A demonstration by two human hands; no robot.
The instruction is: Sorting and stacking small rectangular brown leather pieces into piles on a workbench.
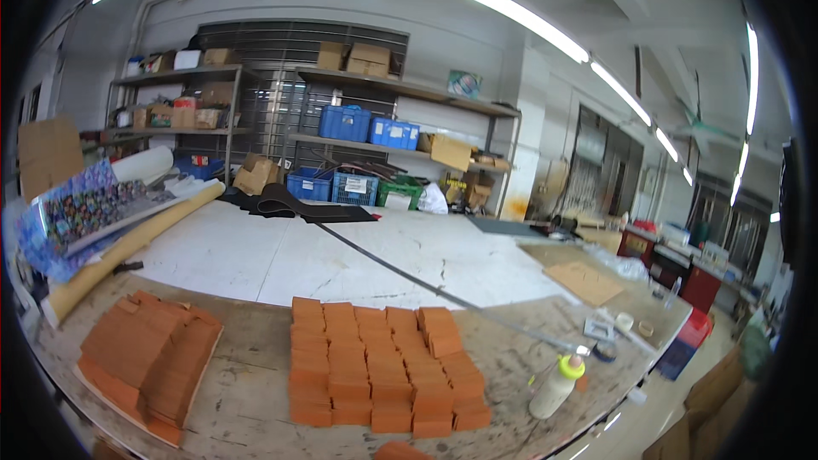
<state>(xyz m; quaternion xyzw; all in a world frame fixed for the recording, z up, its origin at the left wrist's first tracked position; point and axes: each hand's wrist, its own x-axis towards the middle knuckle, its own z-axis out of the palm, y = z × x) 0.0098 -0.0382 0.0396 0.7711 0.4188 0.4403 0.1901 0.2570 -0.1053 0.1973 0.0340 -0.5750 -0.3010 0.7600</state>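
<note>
Neither of my hands shows in the head view. On the worktable, near the middle, stand several closely set stacks of orange-brown rectangular pieces [371, 366], their material not clear. To the left lies a larger heap of similar orange-brown pieces [149, 349], partly tilted, on a flat sheet. Another orange-brown piece [400, 451] is cut off by the lower edge. A pale bottle with a yellow-green collar [555, 388] stands upright to the right of the stacks.
Behind the stacks spreads a white board [383, 260], crossed by a long dark strip [409, 277]. Dark folded material [285, 204] lies at its far edge. Rolls [141, 243] lie at the left. Shelves [409, 94] with boxes and blue bins [345, 122] line the back wall.
</note>
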